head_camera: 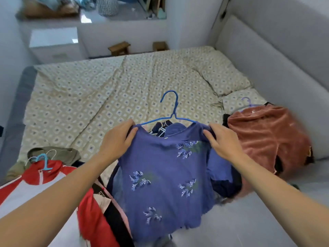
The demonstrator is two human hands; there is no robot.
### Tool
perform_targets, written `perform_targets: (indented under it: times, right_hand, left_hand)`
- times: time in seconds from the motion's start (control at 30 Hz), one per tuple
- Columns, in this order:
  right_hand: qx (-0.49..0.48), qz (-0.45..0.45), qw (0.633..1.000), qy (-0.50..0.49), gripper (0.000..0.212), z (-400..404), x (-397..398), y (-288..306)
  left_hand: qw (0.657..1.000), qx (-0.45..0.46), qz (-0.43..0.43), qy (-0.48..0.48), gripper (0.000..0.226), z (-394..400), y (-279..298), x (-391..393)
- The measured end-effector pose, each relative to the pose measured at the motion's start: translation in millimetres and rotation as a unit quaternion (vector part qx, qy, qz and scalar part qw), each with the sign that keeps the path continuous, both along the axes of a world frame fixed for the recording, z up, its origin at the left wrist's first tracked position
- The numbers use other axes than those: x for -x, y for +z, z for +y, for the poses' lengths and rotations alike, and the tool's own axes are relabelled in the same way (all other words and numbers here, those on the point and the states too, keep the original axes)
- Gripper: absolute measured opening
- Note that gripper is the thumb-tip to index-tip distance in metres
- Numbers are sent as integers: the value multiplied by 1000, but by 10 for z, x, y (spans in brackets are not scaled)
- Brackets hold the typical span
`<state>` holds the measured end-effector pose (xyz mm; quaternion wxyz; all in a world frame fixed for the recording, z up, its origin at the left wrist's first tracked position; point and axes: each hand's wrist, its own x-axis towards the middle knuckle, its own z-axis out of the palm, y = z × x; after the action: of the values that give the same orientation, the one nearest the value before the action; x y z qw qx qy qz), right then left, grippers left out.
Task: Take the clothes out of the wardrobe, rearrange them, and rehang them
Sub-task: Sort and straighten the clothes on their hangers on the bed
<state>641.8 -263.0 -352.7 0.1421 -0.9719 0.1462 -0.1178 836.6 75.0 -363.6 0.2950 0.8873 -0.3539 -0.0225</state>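
Both hands (117, 138) gripping blue top (165, 175)

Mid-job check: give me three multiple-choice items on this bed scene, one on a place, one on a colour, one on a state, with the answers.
1. Where does the rust-brown garment lie?
A. on the right side of the bed
B. on the wooden stool
C. on the windowsill

2. What colour is the hanger in the purple top?
A. white
B. blue
C. red

3. How is the purple top held?
A. one hand, by the hem
B. lying untouched
C. both hands, at the shoulders

Answers:
1. A, it lies by the pillow.
2. B, its hook and arms are blue.
3. C, the left hand and right hand each grip a shoulder.
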Motion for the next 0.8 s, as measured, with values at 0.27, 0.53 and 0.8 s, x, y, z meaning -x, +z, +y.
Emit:
perform_targets:
  times: [0.27, 0.53, 0.8]
  right_hand:
    - [46, -134, 990, -6, 24, 1677, 672, 1787]
    - [60, -197, 978, 26, 26, 3214, 1062, 2813]
    - [23, -192, 970, 148, 6, 4548, 1175, 3019]
  left_hand:
    - [993, 66, -97, -23, 20, 1540, 1868, 667]
    - [979, 68, -186, 47, 12, 3353, 3036, 1364]
    - [969, 45, -186, 154, 12, 4725, 3230, 2112]
